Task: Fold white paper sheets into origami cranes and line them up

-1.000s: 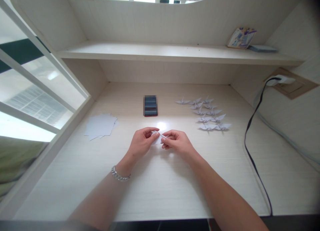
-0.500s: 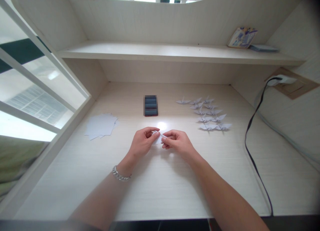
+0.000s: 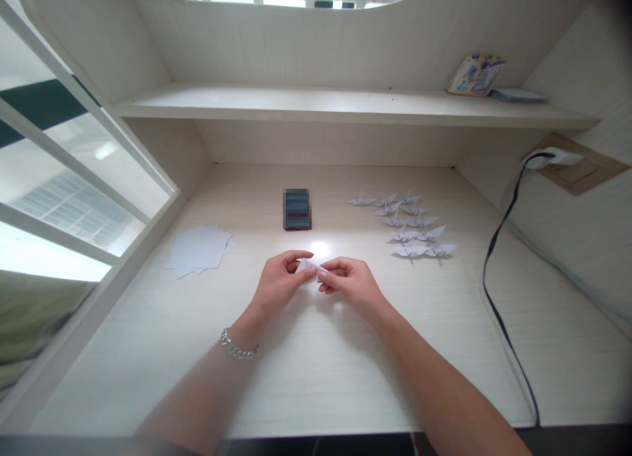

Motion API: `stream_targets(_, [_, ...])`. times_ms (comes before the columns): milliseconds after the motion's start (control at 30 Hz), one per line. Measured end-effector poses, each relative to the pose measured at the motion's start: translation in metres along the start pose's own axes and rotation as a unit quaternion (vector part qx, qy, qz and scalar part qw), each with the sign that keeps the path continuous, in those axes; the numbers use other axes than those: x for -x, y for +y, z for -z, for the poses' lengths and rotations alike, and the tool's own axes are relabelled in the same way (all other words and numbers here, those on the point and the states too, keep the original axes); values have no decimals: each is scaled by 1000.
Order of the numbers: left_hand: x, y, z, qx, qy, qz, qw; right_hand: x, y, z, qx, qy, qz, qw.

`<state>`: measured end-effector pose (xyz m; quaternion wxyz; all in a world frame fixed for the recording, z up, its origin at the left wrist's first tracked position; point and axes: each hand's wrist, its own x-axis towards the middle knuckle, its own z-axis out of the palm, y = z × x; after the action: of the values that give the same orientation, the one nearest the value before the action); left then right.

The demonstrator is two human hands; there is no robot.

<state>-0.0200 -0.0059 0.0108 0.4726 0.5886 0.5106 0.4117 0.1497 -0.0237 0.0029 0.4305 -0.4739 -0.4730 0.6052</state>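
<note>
My left hand [image 3: 280, 281] and my right hand [image 3: 351, 281] meet just above the middle of the pale desk [image 3: 316, 370]. Both pinch one small folded piece of white paper [image 3: 309, 268] between thumbs and fingertips. The paper is mostly hidden by my fingers. A silver bracelet [image 3: 237, 347] sits on my left wrist. A stack of white paper sheets [image 3: 199, 249] lies to the left. Several finished white paper cranes [image 3: 409, 222] are lined up to the right, behind my right hand.
A dark phone [image 3: 297, 209] lies flat behind my hands. A black cable [image 3: 498, 245] runs from a wall socket [image 3: 557, 158] down the desk's right side. A shelf [image 3: 345, 104] above holds a small packet [image 3: 474, 74]. A window frame borders the left.
The folded paper has tipped slightly between my fingertips. Both hands stay in the same place.
</note>
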Motion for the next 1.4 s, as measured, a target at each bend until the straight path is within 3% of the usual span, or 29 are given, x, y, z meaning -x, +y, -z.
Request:
stream_targets(233, [1, -2, -3, 70, -31, 31, 997, 0, -1, 0, 11, -1, 8, 1000])
stream_targets(633, [1, -1, -3, 103, -13, 26, 994, 4, -4, -5, 11, 49, 62, 997])
stream_targets(967, [0, -1, -1, 75, 15, 25, 997, 0, -3, -3, -33, 32, 29, 999])
stream_targets(1233, [0, 2, 1, 93, -6, 45, 995, 0, -8, 4, -92, -7, -32, 995])
stream_targets(1400, [-1, 1, 2, 91, -5, 51, 995, -2, -10, 7, -91, 25, -44, 995])
